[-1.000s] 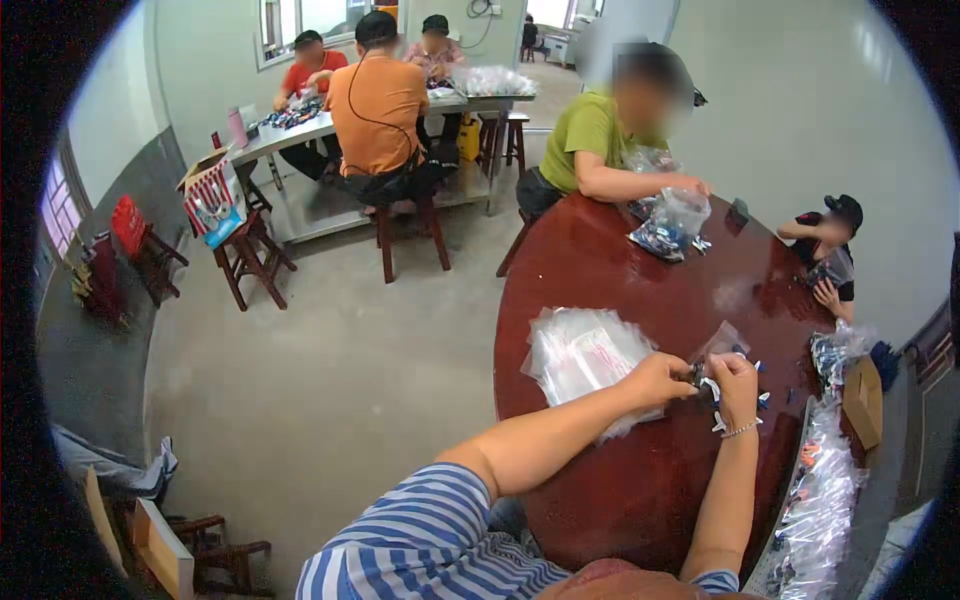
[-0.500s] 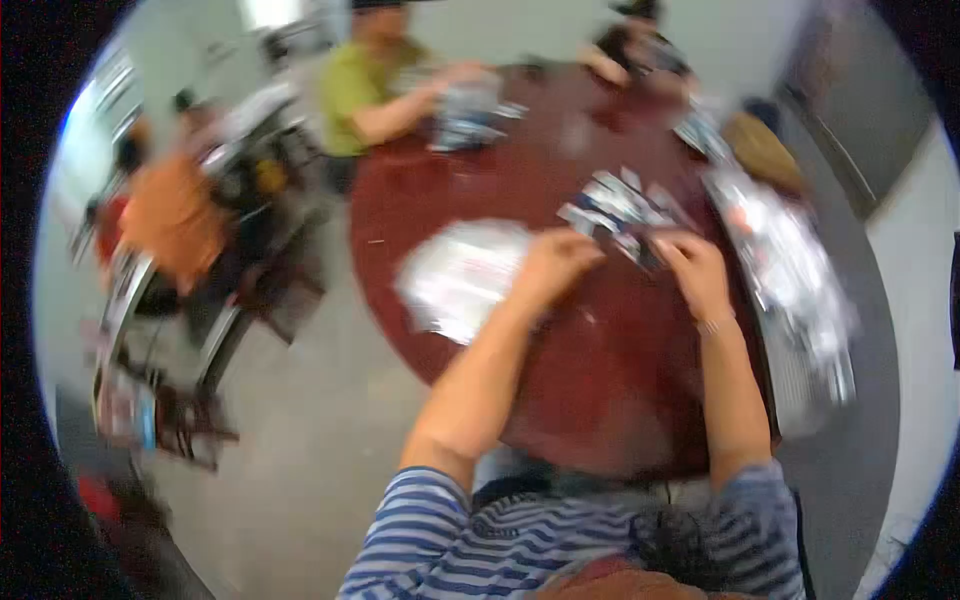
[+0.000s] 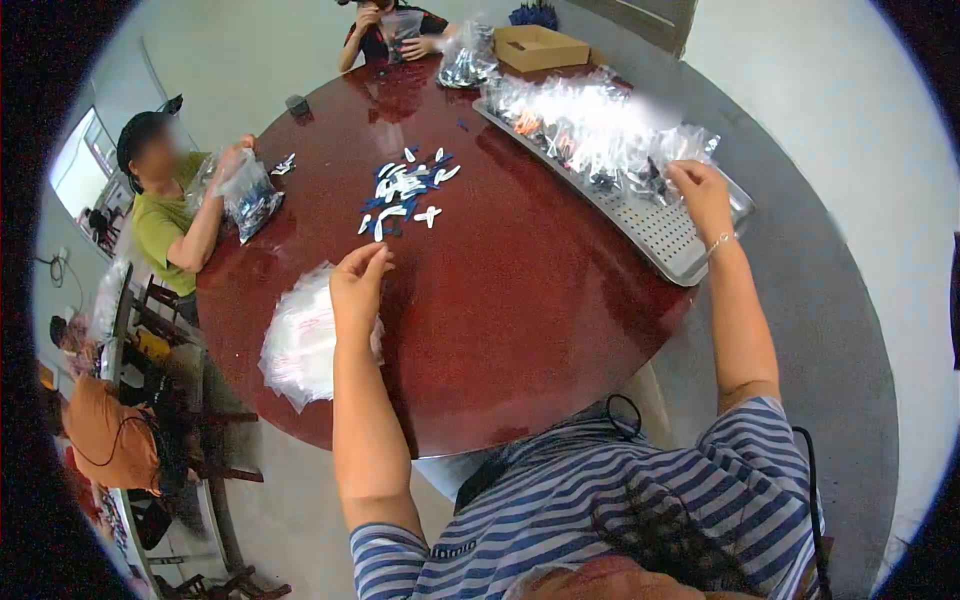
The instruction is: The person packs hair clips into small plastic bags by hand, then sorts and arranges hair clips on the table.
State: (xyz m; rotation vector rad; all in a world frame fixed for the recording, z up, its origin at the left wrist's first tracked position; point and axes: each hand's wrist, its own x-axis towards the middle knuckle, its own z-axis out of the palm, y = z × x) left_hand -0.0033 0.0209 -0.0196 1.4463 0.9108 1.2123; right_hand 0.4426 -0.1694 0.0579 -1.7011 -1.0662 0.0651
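Observation:
My left hand (image 3: 358, 285) is over the edge of a stack of flat clear plastic bags (image 3: 300, 340), its thumb and fingers pinched together; what they hold, if anything, is too small to make out. Just beyond those fingertips lies a loose pile of small white and dark blue pieces (image 3: 400, 185) on the table. My right hand (image 3: 702, 195) reaches over the metal tray (image 3: 655, 240), fingers closed at a clear plastic bag (image 3: 652, 182) with dark contents, at the near end of a heap of filled bags (image 3: 590, 120).
The round, dark red table (image 3: 520, 330) lies before me. A co-worker in green (image 3: 165, 220) handles a filled bag (image 3: 250, 195) at the left, and another person (image 3: 350, 45) holds a bag at the far side. A cardboard box (image 3: 540, 48) stands beyond the tray.
My view has turned right and become sharper. My right hand has moved from beside the small pieces to the tray; my left has drawn back from the pile toward the flat bags.

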